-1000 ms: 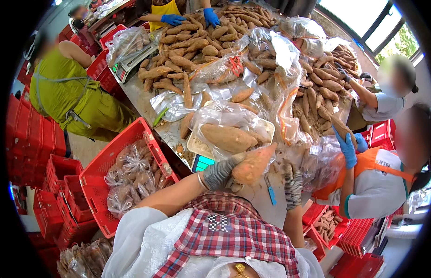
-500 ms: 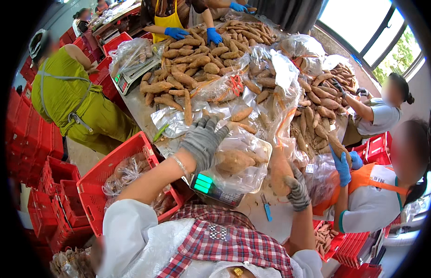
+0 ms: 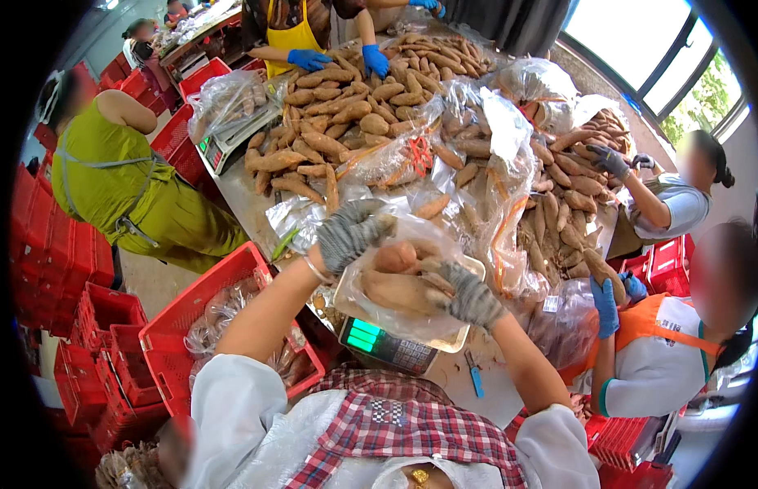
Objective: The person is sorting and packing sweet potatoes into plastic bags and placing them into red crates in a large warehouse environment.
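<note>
The left hand (image 3: 351, 235) is closed on the edge of the clear bag (image 3: 434, 236); whether the right hand (image 3: 470, 295) grips it, I cannot tell. Between them the bag, with sweet potatoes (image 3: 399, 291), covers much of the scale (image 3: 395, 352); near are a blue knife (image 3: 477, 381) and a red crate (image 3: 163, 354).

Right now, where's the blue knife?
In the head view, the blue knife lies on the table, right of the near scale and nearer your body than your right hand.
</note>
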Available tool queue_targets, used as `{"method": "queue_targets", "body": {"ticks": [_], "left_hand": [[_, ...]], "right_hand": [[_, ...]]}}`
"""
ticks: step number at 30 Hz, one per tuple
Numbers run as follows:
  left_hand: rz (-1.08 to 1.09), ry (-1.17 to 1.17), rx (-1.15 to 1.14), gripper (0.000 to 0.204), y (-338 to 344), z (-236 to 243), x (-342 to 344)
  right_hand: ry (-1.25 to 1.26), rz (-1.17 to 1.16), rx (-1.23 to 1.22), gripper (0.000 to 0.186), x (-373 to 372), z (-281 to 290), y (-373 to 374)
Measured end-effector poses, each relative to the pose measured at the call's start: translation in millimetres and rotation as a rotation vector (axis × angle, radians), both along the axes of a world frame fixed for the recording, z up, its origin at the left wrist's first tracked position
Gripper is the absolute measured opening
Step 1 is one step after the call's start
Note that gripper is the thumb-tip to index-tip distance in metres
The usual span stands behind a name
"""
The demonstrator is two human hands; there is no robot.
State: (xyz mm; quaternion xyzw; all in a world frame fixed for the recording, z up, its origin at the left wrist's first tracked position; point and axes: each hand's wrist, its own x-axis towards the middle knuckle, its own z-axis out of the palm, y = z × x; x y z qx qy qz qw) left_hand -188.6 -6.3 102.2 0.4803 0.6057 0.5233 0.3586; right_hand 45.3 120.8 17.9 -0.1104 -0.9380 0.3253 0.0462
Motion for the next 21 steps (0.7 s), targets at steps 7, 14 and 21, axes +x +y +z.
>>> {"method": "queue_targets", "body": {"ticks": [7,14,21], "left_hand": [[-0.018,-0.788,0.044,0.024,2.0,-0.6,-21.9],[-0.091,-0.745,0.422,0.028,12.9,85.4,-38.1],[-0.194,-0.888,0.412,0.048,-37.7,77.8,-30.1]], "right_hand": [[-0.553,-0.056,0.368,0.034,91.5,9.5,-7.7],[0.157,-0.281,0.991,0.017,105.5,161.4,19.2],[0.316,-0.311,0.823,0.024,110.9,179.4,-8.4]]}}
